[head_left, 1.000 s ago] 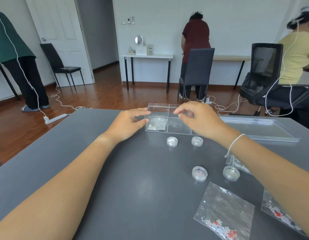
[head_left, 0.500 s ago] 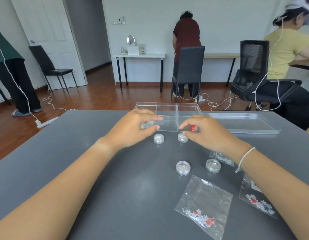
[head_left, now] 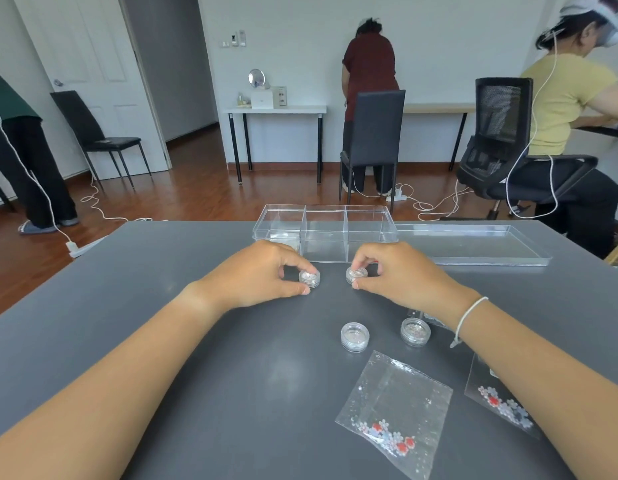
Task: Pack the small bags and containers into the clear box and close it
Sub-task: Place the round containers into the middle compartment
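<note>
A clear compartmented box [head_left: 324, 216] stands open at the table's far edge, its clear lid [head_left: 474, 244] lying flat to the right. My left hand [head_left: 255, 275] pinches a small round clear container [head_left: 309, 277] on the table just in front of the box. My right hand [head_left: 397, 271] pinches a second small round container [head_left: 356, 274] beside it. Two more round containers [head_left: 355, 337] [head_left: 415, 331] sit nearer me. A small clear bag with red and white flowers [head_left: 394, 410] lies at front right, another bag [head_left: 501, 400] partly under my right forearm.
A small item lies in the box's left compartment [head_left: 283, 236]. The grey table [head_left: 162, 306] holds everything. Beyond it stand chairs [head_left: 373, 140], cables on the wood floor and other people at desks.
Both hands drew back from the box toward me and came down onto the two nearest round containers, closing their fingers on them. The camera tilted, so the table shifted in view.
</note>
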Available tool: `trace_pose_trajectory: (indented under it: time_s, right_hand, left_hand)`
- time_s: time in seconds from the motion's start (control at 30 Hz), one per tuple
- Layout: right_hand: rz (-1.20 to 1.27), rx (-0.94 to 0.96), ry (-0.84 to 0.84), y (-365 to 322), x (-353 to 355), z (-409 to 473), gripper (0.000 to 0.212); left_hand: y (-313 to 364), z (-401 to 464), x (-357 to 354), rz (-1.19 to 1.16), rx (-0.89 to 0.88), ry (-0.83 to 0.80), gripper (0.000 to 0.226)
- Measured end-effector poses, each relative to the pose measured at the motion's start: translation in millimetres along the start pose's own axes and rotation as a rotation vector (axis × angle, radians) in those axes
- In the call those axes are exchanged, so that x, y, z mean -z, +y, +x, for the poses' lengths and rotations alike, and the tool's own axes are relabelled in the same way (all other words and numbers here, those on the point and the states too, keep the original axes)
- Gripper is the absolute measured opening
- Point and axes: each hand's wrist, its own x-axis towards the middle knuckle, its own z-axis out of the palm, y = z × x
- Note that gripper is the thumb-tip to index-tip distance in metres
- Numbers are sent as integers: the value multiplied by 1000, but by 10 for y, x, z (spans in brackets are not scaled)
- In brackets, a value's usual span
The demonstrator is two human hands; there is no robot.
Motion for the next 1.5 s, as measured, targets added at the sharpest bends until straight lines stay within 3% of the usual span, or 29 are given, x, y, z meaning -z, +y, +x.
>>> trace_pose_trajectory:
  time_s: [0.2,0.5,0.83,1.5]
  right_hand:
    - [33,-5,-7,-14,-2,-5,24]
    - [129,-4,45,-33,25,-10,13]
    - [203,4,103,-17,69,-2,12]
    - [294,94,224,-137,210,71,10]
  left_hand:
    - [-1,16,-45,-27,-8,44,13]
    - [26,3,-57,-59,-28,86,9]
    - [105,344,273,-208,-83,313,6]
    - [-51,1234,329,240,139,-63,9]
